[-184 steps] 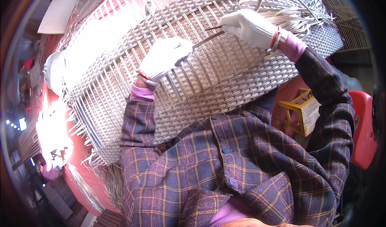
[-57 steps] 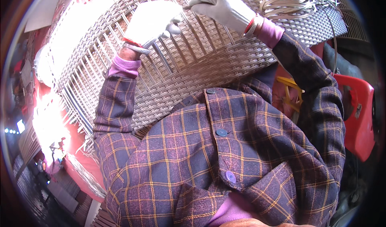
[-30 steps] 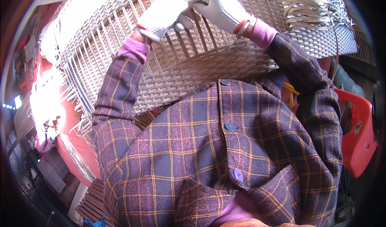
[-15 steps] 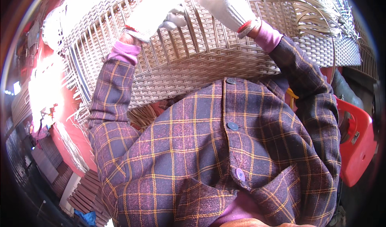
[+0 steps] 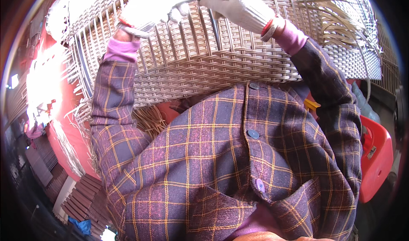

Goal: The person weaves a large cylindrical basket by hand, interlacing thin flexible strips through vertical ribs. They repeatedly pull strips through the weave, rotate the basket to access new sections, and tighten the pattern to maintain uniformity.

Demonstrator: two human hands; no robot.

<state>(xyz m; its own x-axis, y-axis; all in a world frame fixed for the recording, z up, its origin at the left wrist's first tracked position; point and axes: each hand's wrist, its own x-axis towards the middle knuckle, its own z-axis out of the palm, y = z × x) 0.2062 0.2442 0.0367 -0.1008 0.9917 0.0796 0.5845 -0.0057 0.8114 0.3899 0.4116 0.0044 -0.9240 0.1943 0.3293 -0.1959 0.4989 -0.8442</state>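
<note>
Head view: a grey-beige woven piece [image 5: 204, 70] is lying in front of the person, its near edge running beside the dark plaid jacket [image 5: 204, 155] and its far side being cut off at the top. Over its left half, the left hand [image 5: 155, 4], gloved in white, is being held with the fingers curled; its back is being washed out by glare, and whether anything is being grasped there cannot be told. Nearer the middle, the right hand [image 5: 238, 6], likewise gloved, is being held with thumb and fingers drawn together, close to the left fingertips; whether a strip is being pinched there cannot be told. Both are being held well apart from the near edge. Below them, parallel bars [image 5: 216, 32] are crossing the weave. Toward the right end, loose pale strips [image 5: 341, 23] are lying on the piece. Past the near right corner, a red chair [image 5: 377, 164] and a partly hidden yellow object [image 5: 312, 105] are showing beside the right sleeve. Beyond the near left corner, brown slats [image 5: 85, 198] are lying near blue plastic [image 5: 81, 226].
</note>
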